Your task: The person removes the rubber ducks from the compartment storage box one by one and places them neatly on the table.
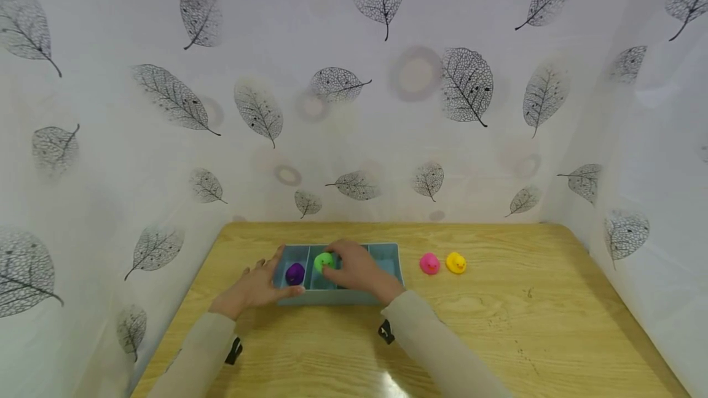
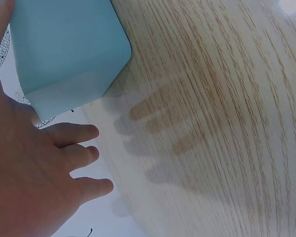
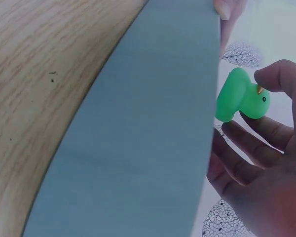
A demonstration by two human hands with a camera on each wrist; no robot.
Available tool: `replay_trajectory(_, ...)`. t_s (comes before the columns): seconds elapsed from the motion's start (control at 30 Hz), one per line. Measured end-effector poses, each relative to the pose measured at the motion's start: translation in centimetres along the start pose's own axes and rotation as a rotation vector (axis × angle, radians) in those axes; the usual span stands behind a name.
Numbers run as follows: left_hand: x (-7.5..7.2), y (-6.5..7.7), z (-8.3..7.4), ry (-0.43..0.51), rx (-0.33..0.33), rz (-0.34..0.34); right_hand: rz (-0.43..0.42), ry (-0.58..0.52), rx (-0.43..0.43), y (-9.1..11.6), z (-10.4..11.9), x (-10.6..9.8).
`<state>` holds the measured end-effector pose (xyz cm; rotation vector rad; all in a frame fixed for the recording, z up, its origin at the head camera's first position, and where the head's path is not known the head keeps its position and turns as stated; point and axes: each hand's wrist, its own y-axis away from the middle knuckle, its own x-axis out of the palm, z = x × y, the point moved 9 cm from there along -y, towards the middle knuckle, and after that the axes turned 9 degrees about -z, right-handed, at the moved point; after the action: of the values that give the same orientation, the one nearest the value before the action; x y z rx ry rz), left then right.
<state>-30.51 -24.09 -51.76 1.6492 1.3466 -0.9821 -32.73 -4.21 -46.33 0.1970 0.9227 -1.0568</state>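
Observation:
My right hand (image 1: 356, 265) pinches a green rubber duck (image 3: 241, 96) between thumb and fingers. In the head view, the duck appears over the second compartment from the left of a blue-grey divided box (image 1: 337, 297); the right wrist view has it above the rim. My left hand (image 1: 255, 286) holds the box's left end, thumb at the front rim and index finger at the far left corner. Its other fingers (image 2: 76, 133) stretch out free of the box. A purple rubber duck (image 1: 295, 273) lies in the leftmost compartment. My right hand partly hides the compartments right of the green duck.
A pink rubber duck (image 1: 429, 264) and a yellow rubber duck (image 1: 456, 263) stand side by side on the wooden table (image 1: 498, 324), right of the box. Behind the table hangs a white leaf-patterned sheet (image 1: 354, 128), which also runs along both sides.

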Motion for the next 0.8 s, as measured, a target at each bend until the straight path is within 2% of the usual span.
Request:
replay_trajectory(0.23, -0.1, 0.0, -0.1, 0.006, 0.003, 0.003, 0.005, -0.13, 0.014, 0.2, 0.4, -0.7)
replay_trajectory(0.4, -0.1, 0.0, -0.1, 0.008, 0.006, 0.004, -0.004, -0.16, 0.026, 0.3, 0.1, -1.1)
replay_trajectory(0.6, -0.4, 0.0, -0.3, 0.018, 0.014, -0.004, -0.056, -0.186, 0.054, 0.6, -0.7, -2.3)
replay_trajectory(0.8, -0.2, 0.1, -0.2, 0.014, 0.019, -0.007, -0.06, -0.23, 0.072, 1.1, -1.6, -3.0)
